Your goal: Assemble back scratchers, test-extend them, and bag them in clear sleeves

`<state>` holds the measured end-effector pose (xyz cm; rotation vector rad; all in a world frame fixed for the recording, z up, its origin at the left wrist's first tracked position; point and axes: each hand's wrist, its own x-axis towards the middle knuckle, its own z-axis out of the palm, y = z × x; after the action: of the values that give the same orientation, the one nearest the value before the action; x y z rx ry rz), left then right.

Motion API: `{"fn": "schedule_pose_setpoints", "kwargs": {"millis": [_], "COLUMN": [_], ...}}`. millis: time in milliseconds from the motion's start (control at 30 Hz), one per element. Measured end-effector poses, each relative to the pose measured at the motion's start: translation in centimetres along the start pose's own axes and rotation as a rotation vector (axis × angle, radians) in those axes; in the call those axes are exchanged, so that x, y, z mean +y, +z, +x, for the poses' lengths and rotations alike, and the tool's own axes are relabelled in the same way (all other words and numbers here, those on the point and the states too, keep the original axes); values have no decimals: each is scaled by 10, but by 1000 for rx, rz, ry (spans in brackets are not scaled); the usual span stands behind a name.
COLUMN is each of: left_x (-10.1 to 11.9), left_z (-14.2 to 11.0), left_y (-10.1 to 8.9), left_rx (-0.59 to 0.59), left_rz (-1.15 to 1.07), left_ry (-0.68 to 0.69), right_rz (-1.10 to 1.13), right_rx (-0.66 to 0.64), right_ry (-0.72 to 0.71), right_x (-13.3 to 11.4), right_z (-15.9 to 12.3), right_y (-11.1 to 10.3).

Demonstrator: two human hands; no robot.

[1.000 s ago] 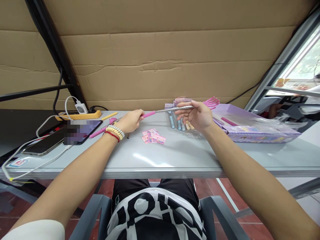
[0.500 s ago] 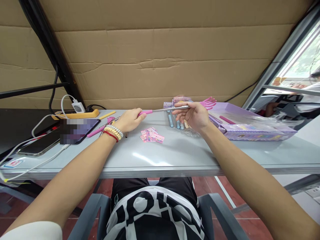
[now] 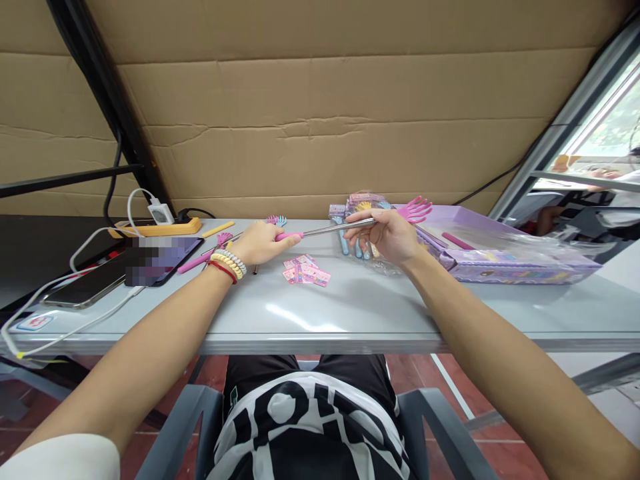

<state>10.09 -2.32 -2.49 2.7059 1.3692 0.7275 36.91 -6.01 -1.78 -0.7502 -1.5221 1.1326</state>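
Note:
A telescopic back scratcher [image 3: 337, 229] with a pink handle, a metal rod and a pink claw-shaped head spans both hands above the table. My left hand [image 3: 257, 244] is closed round its handle. My right hand [image 3: 387, 233] grips the rod close to the claw, fingers curled. Small pink printed cards [image 3: 306, 271] lie overlapping on the table below. Beyond the right hand is a clear bag of back scratchers [image 3: 364, 205] with blue and yellow claws. More back scratchers, among them one with a pink handle [image 3: 194, 262], lie around my left hand, which partly hides them.
At the right lies a purple display box [image 3: 525, 270] with plastic wrap and a pink handle in it. Phones [image 3: 85, 283], white cables and a yellow power strip [image 3: 159, 229] occupy the left side. A cardboard wall [image 3: 320, 153] closes off the back.
The handle end of the back scratcher has dropped slightly with my left hand. Pink and blue claws now show behind that hand. The view has shifted a little.

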Motion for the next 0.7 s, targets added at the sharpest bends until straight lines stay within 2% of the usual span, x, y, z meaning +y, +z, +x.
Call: {"fn": "schedule_pose_setpoints", "kwargs": {"millis": [233,400,700], "left_x": [9,11,11], "left_z": [-3,-2,-1], "left_y": [-3,-3,0], "left_rx": [-77,-121,-110], "left_rz": [-160,-138,-115], "left_ry": [-68,-46,-6], "right_rz": [-21,-39,-103], "right_rx": [-30,-88,-156], "right_ry": [-29,2,66], "right_x": [-1,1,6], "right_z": [-1,0,0], "right_y": [0,1,6]}}
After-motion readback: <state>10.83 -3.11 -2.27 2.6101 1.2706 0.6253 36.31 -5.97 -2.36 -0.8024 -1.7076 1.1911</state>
